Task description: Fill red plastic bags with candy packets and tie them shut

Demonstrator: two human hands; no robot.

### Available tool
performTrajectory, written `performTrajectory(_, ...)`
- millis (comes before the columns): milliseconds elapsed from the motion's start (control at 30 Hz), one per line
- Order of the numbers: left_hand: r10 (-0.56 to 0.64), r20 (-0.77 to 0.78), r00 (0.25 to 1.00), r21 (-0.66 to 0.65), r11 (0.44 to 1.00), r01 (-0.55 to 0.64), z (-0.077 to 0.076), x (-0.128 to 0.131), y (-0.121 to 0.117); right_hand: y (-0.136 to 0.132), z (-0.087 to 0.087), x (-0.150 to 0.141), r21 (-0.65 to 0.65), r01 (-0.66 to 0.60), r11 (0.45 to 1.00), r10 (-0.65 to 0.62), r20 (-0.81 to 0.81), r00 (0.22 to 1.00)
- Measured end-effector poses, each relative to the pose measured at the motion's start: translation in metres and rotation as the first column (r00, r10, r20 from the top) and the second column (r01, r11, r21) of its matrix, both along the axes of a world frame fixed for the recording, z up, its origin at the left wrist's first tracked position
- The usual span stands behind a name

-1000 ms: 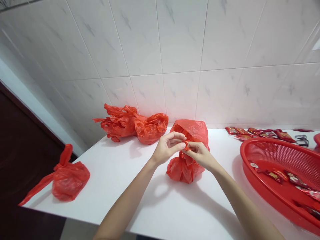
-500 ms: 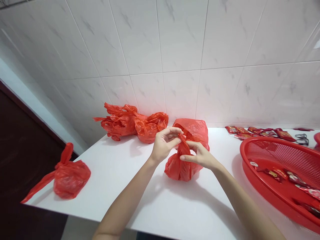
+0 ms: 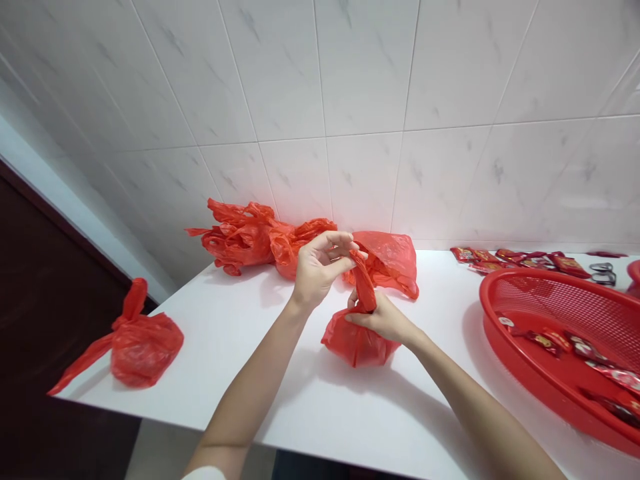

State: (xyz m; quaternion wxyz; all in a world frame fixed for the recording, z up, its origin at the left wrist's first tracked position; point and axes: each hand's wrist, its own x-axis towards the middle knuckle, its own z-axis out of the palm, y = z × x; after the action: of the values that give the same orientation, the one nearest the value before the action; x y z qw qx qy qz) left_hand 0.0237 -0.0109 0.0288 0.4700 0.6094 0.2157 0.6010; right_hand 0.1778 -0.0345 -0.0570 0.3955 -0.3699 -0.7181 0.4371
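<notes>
A filled red plastic bag [image 3: 357, 341] rests on the white table in front of me, its top gathered into a tall twisted neck. My left hand [image 3: 323, 263] pinches the tip of that neck between thumb and fingers. Lower down, my right hand [image 3: 377, 317] wraps round the base of the neck, its thumb across the near side. What lies inside the bag is hidden. Just behind stands another red bag [image 3: 390, 257], its mouth loose and facing me.
A knotted red bag [image 3: 145, 350] sits near the table's left edge. Crumpled red bags [image 3: 240, 237] lie against the tiled wall. On the right, a red basket [image 3: 505, 360] holds several wrapped snacks; more snack packets [image 3: 525, 261] and metal scissors [image 3: 603, 273] lie behind it.
My right hand has moved down from the bag's tip to the base of its neck. The left hand has risen slightly, and the neck is drawn out longer.
</notes>
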Motion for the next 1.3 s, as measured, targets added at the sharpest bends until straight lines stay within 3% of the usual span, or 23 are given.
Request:
performTrajectory(200, -0.060, -0.053, 0.997, -0.038, 0.998, 0.058, -0.001, -0.002, -0.003, 0.000, 0.013, 0.014, 0.019, -0.093, 0.995, 0.094, -0.059, 0.994)
performTrajectory(467, -0.116, -0.117, 0.986, -0.085, 0.991, 0.107, -0.008, -0.005, 0.002, 0.003, 0.017, 0.019, -0.037, 0.003, 0.999, -0.011, -0.230, 0.973)
performTrajectory(700, -0.176, -0.174, 0.969, -0.182, 0.973, 0.144, -0.008, -0.017, 0.008, 0.003, 0.019, 0.020, -0.097, 0.006, 0.995, -0.040, -0.351, 0.936)
performTrajectory(967, -0.200, -0.247, 0.948, -0.242, 0.960, 0.139, -0.014, -0.021, 0.010, 0.002, 0.017, 0.017, -0.153, 0.050, 0.987, -0.106, -0.385, 0.917)
performTrajectory(1100, -0.192, -0.357, 0.914, -0.235, 0.966, 0.111, -0.016, -0.017, 0.008, 0.002, 0.018, 0.017, -0.177, 0.022, 0.984, -0.091, -0.392, 0.915)
performTrajectory(1300, -0.172, -0.313, 0.934, -0.214, 0.971, 0.107, -0.014, -0.014, 0.007, 0.003, 0.017, 0.020, -0.198, -0.076, 0.977, -0.026, -0.470, 0.882)
